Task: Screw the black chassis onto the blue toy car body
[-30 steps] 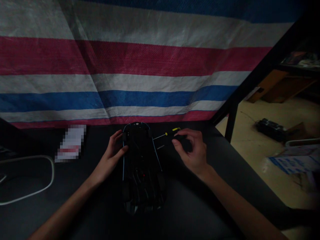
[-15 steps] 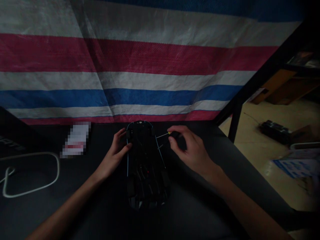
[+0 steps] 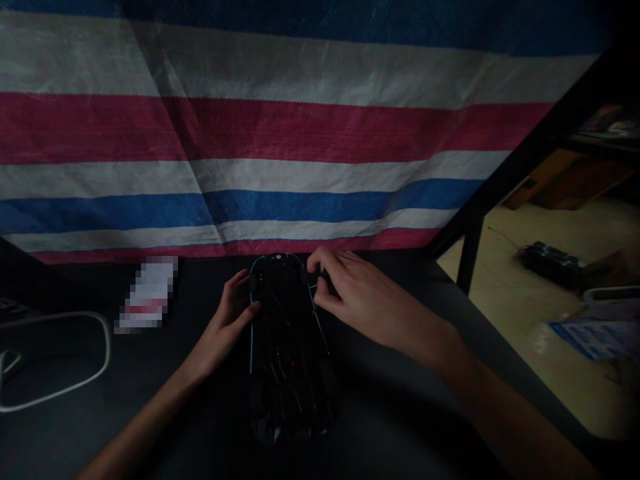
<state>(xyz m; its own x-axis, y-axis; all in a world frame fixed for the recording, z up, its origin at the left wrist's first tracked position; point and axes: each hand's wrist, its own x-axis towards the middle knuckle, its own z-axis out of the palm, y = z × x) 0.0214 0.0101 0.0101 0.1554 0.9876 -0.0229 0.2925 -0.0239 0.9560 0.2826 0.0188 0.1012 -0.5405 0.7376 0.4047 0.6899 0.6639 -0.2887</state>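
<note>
A dark toy car (image 3: 285,333) with thin blue edge lines lies with its underside up on the dark table. My left hand (image 3: 233,317) grips its left side near the far end, thumb on the edge and fingers along the flank. On the opposite side, my right hand (image 3: 350,287) is closed in a pinch beside the far right wheel. It holds a thin screwdriver (image 3: 313,287); only a short bit of its pale shaft shows, the handle hidden by the fingers. Whether its tip touches the car I cannot tell in this dim light.
A white cable (image 3: 107,347) loops on the table (image 3: 165,380) at left. Behind it lies a blurred white paper-like item (image 3: 147,293). A striped tarp (image 3: 300,133) hangs along the back. Right of the table, a dark object (image 3: 553,263) sits on the floor.
My right hand has moved left with the screwdriver, close against the car's far right wheel. The left hand keeps its hold. The whole view has shifted slightly.
</note>
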